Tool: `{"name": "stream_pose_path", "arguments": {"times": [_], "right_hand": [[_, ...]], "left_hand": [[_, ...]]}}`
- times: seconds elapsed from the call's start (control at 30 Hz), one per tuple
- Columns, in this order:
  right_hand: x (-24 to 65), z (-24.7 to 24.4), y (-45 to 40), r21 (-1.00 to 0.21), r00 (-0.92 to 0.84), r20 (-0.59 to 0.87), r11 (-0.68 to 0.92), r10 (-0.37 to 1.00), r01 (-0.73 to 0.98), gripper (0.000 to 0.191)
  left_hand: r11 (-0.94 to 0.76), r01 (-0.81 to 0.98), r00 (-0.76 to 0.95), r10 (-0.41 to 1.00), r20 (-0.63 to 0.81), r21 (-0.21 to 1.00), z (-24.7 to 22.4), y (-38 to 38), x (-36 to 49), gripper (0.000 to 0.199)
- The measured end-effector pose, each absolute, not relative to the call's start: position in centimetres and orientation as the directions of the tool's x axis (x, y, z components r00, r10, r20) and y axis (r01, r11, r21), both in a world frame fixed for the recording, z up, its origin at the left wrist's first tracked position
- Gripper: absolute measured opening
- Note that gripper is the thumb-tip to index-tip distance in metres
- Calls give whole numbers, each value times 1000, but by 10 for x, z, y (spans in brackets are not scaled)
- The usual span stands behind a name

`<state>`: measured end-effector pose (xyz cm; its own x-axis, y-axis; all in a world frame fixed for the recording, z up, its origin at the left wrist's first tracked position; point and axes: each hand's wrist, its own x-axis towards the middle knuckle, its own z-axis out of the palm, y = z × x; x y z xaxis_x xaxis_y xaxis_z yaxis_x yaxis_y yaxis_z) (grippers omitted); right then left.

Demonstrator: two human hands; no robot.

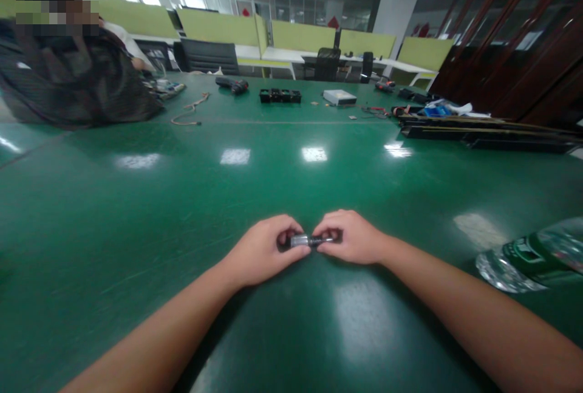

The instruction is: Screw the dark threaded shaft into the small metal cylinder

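Observation:
My left hand (262,250) is closed around one end of a small black-and-silver cylinder (299,240), its thumb pressed along the near side. From the other end, my right hand (353,238) pinches the narrower, dark part between thumb and fingers. The piece lies level between my hands, just above or on the green tabletop (291,186); I cannot tell which. Fingers cover both ends, so its exact kind does not show.
A clear bottle with a green label (531,252) lies at the right. Along the back are a large dark bag (77,77), a cord (189,110), a black part (280,96), a silver box (339,98) and long black strips (478,132). Someone sits behind the bag.

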<state>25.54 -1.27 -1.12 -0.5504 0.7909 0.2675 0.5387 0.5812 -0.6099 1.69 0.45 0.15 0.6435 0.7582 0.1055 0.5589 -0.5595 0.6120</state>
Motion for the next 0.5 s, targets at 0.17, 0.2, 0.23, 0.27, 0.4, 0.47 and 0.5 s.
{"name": "stream_pose_path", "arguments": {"times": [0.17, 0.2, 0.23, 0.27, 0.4, 0.47, 0.5], "right_hand": [[254, -12, -13, -590, -573, 286, 612, 768, 527, 18], [253, -12, -13, -589, -577, 296, 621, 761, 517, 19], [253, -12, -13, -588, -581, 307, 630, 754, 507, 19], [252, -12, -13, -588, -585, 315, 638, 747, 498, 19], [250, -10, -14, -579, -593, 331, 654, 734, 487, 17], [250, -10, -14, -576, -593, 329, 653, 735, 491, 15], [250, -10, -14, -574, -592, 327, 653, 736, 494, 14]], "left_hand": [[-560, 562, 643, 759, 103, 608, 0, 6, 18, 24], [-558, 566, 641, 761, 102, 607, 0, 6, 18, 24], [-557, 570, 637, 764, 102, 604, 0, 7, 18, 24], [-557, 574, 635, 766, 104, 599, -1, 7, 18, 24], [-574, 577, 638, 761, 118, 582, -1, 7, 19, 23], [-578, 576, 640, 759, 121, 577, -1, 7, 19, 23], [-579, 575, 641, 758, 121, 577, 0, 7, 19, 23]]}}
